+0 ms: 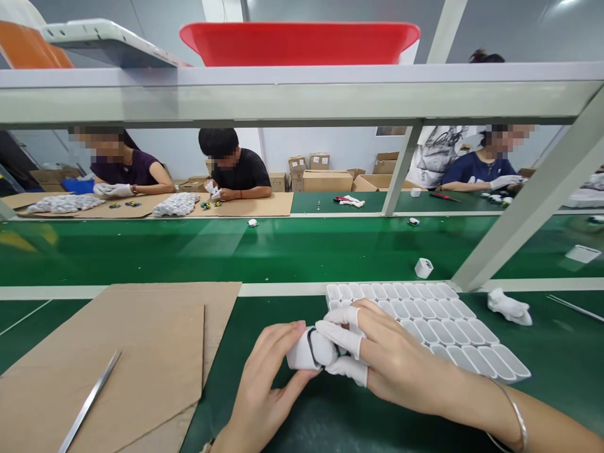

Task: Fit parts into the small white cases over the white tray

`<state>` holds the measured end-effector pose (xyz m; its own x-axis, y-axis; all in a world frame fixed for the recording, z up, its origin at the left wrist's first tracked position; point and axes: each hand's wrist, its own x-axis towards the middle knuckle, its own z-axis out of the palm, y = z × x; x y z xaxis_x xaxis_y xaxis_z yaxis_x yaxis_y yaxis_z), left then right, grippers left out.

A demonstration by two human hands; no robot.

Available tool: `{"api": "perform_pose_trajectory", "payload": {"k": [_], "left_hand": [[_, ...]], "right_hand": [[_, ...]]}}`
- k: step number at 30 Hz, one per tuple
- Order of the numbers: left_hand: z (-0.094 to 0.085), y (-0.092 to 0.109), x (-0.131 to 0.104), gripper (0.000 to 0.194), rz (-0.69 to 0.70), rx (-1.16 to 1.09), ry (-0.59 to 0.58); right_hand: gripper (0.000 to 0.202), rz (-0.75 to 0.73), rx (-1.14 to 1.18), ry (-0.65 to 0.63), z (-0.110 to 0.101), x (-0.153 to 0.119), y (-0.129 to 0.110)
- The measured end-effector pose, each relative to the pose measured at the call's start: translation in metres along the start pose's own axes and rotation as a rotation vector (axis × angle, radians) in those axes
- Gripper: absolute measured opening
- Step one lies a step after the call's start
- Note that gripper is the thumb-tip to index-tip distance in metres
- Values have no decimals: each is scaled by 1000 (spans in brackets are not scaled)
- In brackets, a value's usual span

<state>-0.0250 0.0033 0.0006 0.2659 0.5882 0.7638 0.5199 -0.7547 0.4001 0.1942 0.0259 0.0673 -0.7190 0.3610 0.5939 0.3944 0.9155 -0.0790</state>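
Observation:
Between the fingertips of my left hand (264, 374) is a small white plastic casing (297, 353), tilted with its dark-edged opening toward the right. My right hand (389, 346), wearing white finger cots, grips a rounded white piece (324, 348) at that opening. The two parts touch; how far one sits inside the other is hidden by the fingers. Behind and beside my right hand stand rows of white open-topped casings (507, 360), partly covered by that hand and forearm.
Tweezers (92, 399) lie on cardboard (160, 340) at left. A crumpled white cloth (509, 307) and thin metal tool (576, 307) lie right. Beyond runs a green belt (302, 251) carrying a casing (423, 268). A shelf (302, 104) crosses overhead; several people work opposite.

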Motion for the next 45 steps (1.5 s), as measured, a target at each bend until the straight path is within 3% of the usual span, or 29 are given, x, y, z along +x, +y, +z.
{"api": "perform_pose_trajectory", "payload": {"k": [8, 12, 16, 19, 23, 26, 30, 34, 45], "left_hand": [[1, 4, -7, 44, -65, -11, 50], [2, 8, -10, 44, -153, -69, 41], [1, 7, -12, 44, -288, -159, 84], [0, 6, -14, 41, -419, -346, 27], [7, 19, -23, 46, -670, -744, -82], [19, 30, -33, 55, -780, -816, -91], [29, 30, -29, 22, -689, -638, -119], [27, 30, -15, 13, -611, -549, -46], [18, 34, -14, 11, -531, -498, -94]], "right_hand": [[34, -56, 39, 150, 11, 1, 8], [21, -87, 76, 146, 9, 2, 4], [25, -39, 166, 100, 6, 4, 2], [21, 27, 333, 65, 5, 5, 7], [54, 225, 688, -51, 11, 4, 11], [44, 301, 960, -156, 23, 3, 3], [22, 390, 1082, -149, 43, -1, -13], [21, 456, 1262, -140, 53, -5, -20], [4, 179, 1069, -119, 44, 0, -21]]}}
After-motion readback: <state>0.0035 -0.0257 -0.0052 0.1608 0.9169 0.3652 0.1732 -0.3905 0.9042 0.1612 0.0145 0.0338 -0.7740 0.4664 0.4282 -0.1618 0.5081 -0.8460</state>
